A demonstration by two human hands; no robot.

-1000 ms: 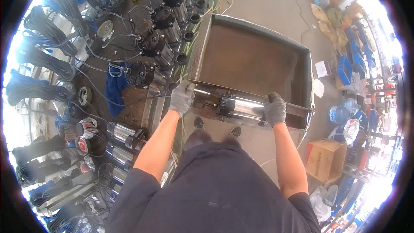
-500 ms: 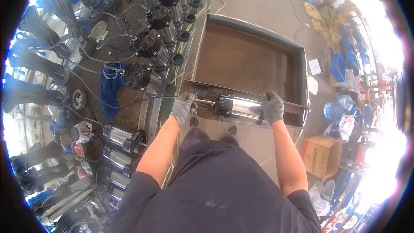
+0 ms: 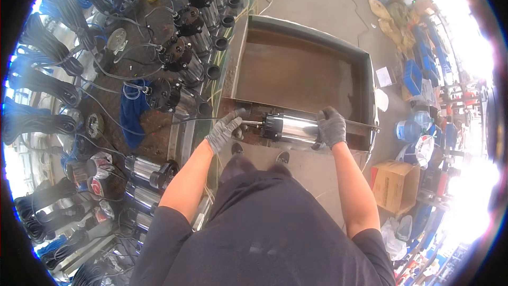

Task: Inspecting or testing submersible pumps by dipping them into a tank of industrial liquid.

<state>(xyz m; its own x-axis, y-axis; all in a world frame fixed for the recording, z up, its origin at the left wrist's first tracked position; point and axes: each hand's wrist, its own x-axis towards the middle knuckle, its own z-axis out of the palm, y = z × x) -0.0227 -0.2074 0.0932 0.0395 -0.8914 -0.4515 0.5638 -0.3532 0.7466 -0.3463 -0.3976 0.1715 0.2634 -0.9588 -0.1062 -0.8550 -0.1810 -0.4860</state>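
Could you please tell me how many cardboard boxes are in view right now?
1. A brown cardboard box sits on the floor to the person's right, just below the metal tank's near right corner. Others may be hidden in the cluttered right edge.

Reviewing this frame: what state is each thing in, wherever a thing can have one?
Steel pump: lying on its side across the tank's near rim.
Left hand: gloved, at the pump's cable end.
Right hand: gloved, gripping the pump's other end.
Metal tank: open-topped, brown inside.
Cardboard box: closed, on the floor.
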